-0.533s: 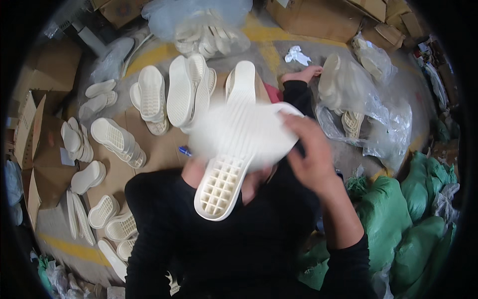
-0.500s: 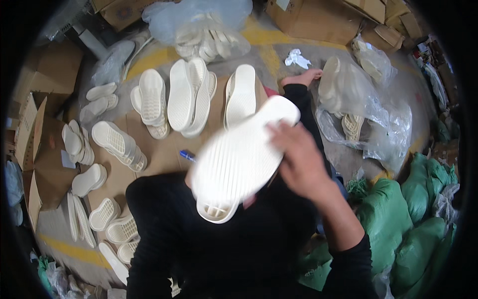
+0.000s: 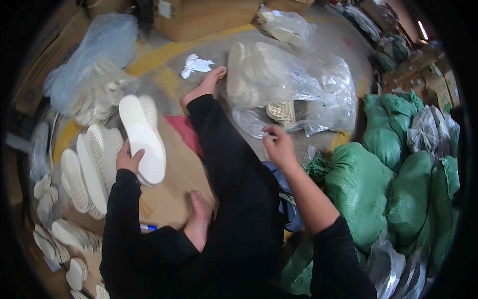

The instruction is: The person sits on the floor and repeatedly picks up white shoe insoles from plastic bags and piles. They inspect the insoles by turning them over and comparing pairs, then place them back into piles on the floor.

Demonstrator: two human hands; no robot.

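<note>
A white shoe sole (image 3: 141, 134) stands at the left over the cardboard sheet, against another sole behind it. My left hand (image 3: 130, 159) is closed on its near left edge, the thumb lying across its smooth face. Further right, my right hand (image 3: 280, 148) has its fingers bent together at the near edge of a clear plastic bag (image 3: 318, 112), pinching the film. Inside that bag are cream soles (image 3: 256, 74), stacked at its left side, and a few more with a gridded underside (image 3: 281, 112) at its opening.
Stacks of soles (image 3: 94, 164) line the left side on cardboard (image 3: 174, 169). A blue marker (image 3: 148, 227) lies by my bare foot (image 3: 199, 219). Green sacks (image 3: 358, 189) crowd the right. Cardboard boxes (image 3: 206, 17) and another bag of soles (image 3: 99, 89) stand at the back.
The view has swung to the right. My right hand has left the soles held over my lap and reached the plastic bag. My left hand now holds a sole at the cardboard.
</note>
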